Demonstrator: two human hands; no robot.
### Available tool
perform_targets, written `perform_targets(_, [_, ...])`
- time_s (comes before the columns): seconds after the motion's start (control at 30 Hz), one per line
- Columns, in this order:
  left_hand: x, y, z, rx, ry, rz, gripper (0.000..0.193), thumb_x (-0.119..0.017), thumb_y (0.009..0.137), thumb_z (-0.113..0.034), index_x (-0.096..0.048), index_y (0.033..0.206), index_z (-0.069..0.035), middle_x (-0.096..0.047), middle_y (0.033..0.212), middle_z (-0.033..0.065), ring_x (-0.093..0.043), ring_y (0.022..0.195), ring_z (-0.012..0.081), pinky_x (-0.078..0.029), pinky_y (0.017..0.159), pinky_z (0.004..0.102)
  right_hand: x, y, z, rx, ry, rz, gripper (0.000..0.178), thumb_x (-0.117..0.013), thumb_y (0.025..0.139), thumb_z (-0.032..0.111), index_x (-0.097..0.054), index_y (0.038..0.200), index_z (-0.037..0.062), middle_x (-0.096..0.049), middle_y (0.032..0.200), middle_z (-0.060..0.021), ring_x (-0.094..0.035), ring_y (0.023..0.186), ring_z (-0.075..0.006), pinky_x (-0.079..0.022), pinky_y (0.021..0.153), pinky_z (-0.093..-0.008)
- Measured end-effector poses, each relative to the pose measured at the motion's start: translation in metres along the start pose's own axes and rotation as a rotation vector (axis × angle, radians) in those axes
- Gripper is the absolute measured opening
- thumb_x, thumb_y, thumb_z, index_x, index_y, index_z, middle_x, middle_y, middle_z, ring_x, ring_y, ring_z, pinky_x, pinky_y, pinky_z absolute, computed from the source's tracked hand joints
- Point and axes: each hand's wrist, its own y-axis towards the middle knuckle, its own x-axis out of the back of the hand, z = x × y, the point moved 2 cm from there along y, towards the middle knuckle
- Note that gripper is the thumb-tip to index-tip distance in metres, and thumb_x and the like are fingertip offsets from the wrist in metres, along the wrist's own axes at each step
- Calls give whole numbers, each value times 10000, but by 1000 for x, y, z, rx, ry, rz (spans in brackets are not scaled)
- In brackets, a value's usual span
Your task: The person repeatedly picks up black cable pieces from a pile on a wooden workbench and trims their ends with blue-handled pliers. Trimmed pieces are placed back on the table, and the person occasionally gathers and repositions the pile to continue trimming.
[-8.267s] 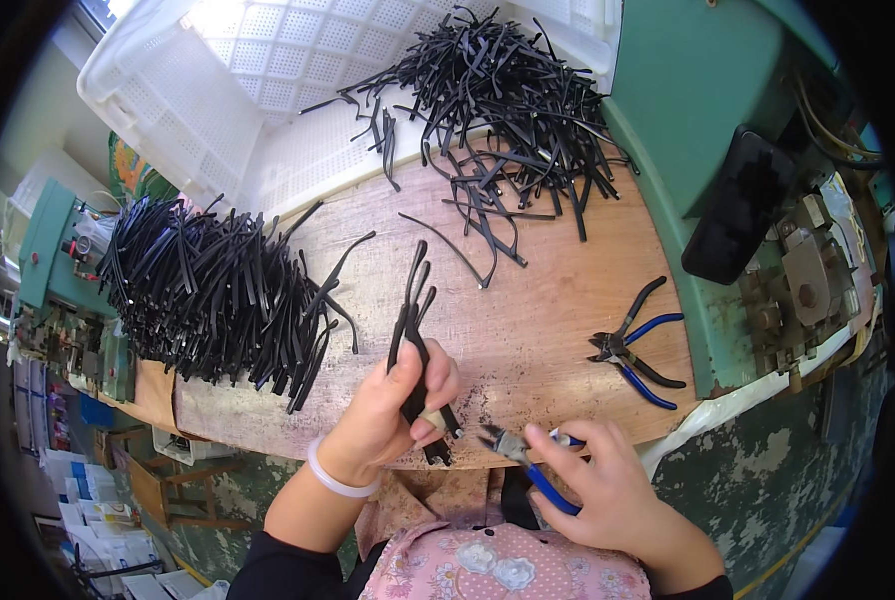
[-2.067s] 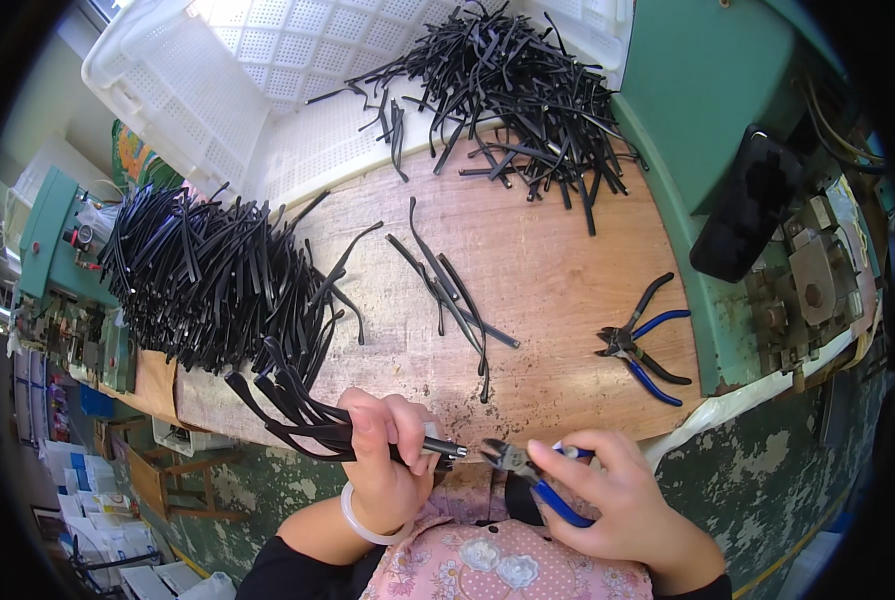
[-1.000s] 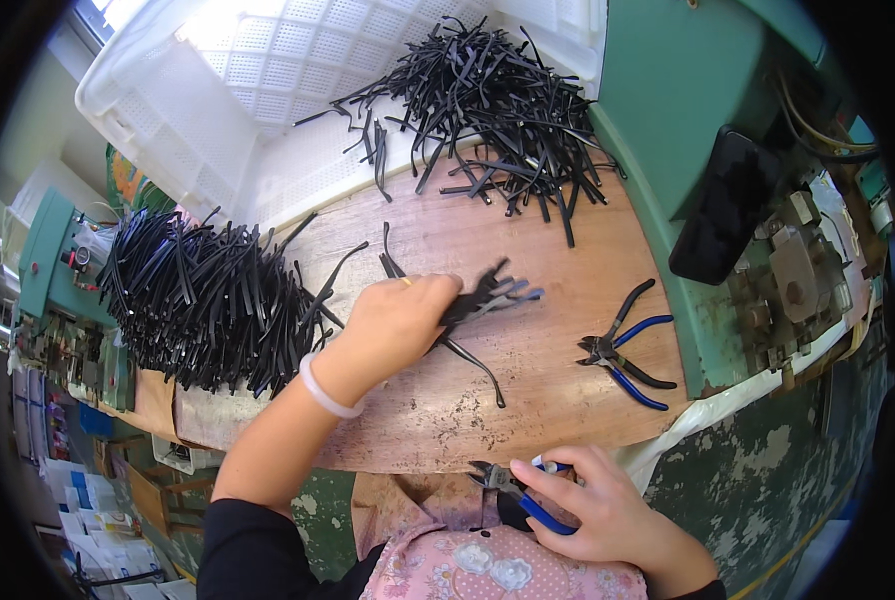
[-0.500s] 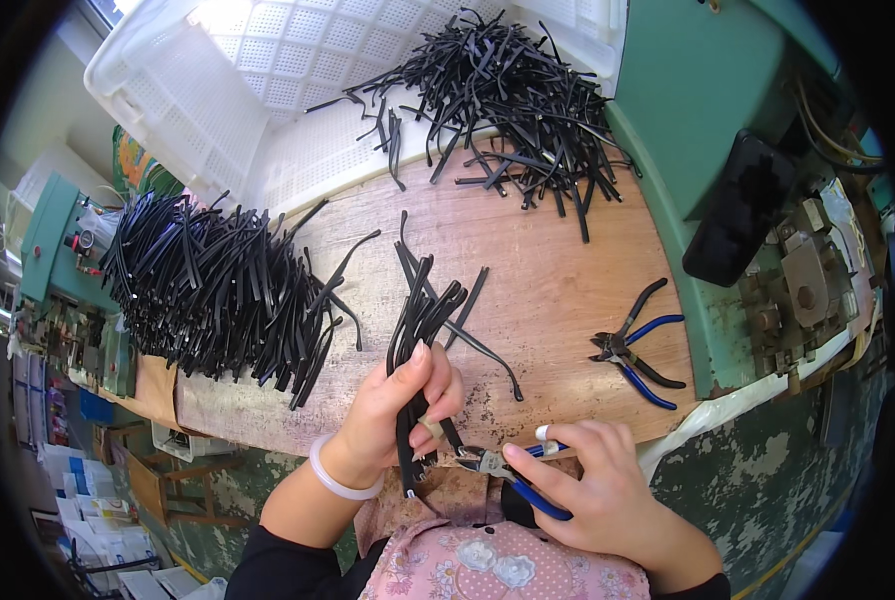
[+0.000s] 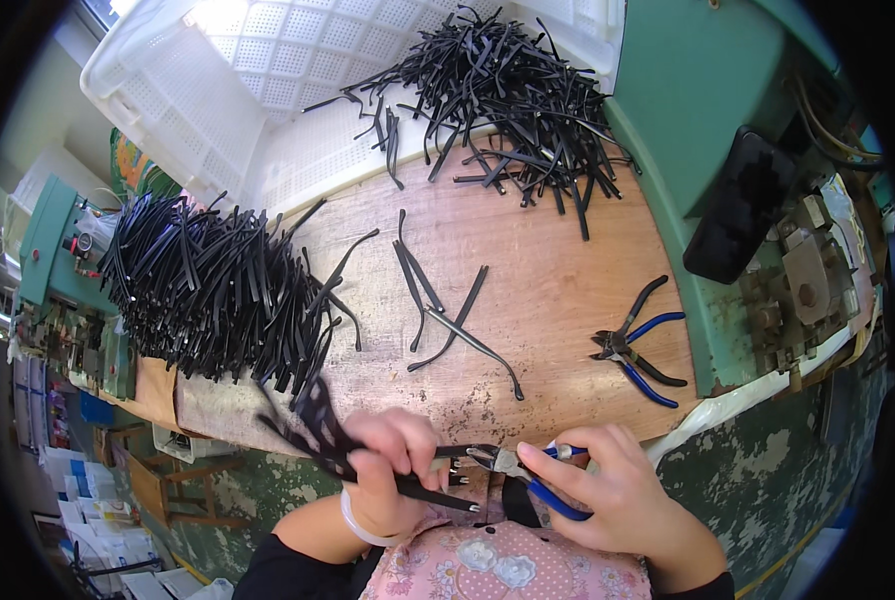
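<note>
My left hand is closed round a bunch of black eyeglass temples, their curved tips fanning out to the left and blurred by motion. Their ends with small metal hinges point right, toward my right hand. That hand grips blue-handled cutting pliers, whose jaws are at the end of one temple sticking out of the bunch. Whether the jaws bite on it is too small to tell. Several loose temples lie crossed on the wooden table beyond my hands.
A second pair of pliers lies spread on the table at the right. A dense stack of temples stands at the left. Another heap spills from a white plastic crate. A dark phone rests against the green machine.
My left hand has turned the bunch from upright to nearly level, tips swinging left and downward. The pliers have shifted slightly right and up. More loose temples show on the table.
</note>
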Motion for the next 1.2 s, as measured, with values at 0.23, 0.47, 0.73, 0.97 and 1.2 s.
perform_targets(0.23, [-10, -7, -2, -201, 197, -33, 382, -308, 1021, -464, -361, 853, -125, -414, 684, 14, -378, 443, 74, -410, 400, 202, -3, 0, 9, -24, 1, -31, 675, -733, 669, 159, -580, 1326, 188, -508, 1014, -108, -511, 843, -255, -431, 742, -369])
perform_targets(0.47, [-1, 9, -3, 292, -208, -83, 387, -309, 1035, -446, -368, 817, -131, -410, 670, 7, -355, 441, 86, -354, 365, 221, -2, -7, 3, -43, -11, -17, 657, -734, 670, 156, -592, 1311, 193, -514, 999, -90, -526, 844, -249, -440, 762, -368])
perform_targets(0.73, [9, 15, 4, 280, -268, -40, 419, -344, 1025, -447, -400, 816, -88, -446, 763, 64, -390, 480, 103, -413, 439, 234, -1, -1, 5, -8, 5, -109, 637, -745, 675, 156, -601, 1295, 188, -520, 1053, -101, -534, 894, -275, -426, 786, -386])
perform_targets(0.97, [37, 67, 18, -8, 1092, 420, 229, -682, 805, -51, -570, 1001, -17, -606, 1037, 55, -622, 701, 153, -504, 609, 267, -8, -9, -3, -12, 10, -114, 629, -742, 698, 169, -588, 1308, 181, -516, 1055, -117, -525, 917, -282, -417, 804, -388])
perform_targets(1.2, [26, 78, 33, -311, 1498, 719, 224, -630, 767, -60, -573, 984, -59, -636, 945, 60, -657, 717, 217, -512, 594, 295, -7, -11, 0, -33, 17, -85, 634, -750, 690, 172, -590, 1303, 175, -521, 1068, -112, -536, 917, -285, -420, 810, -392])
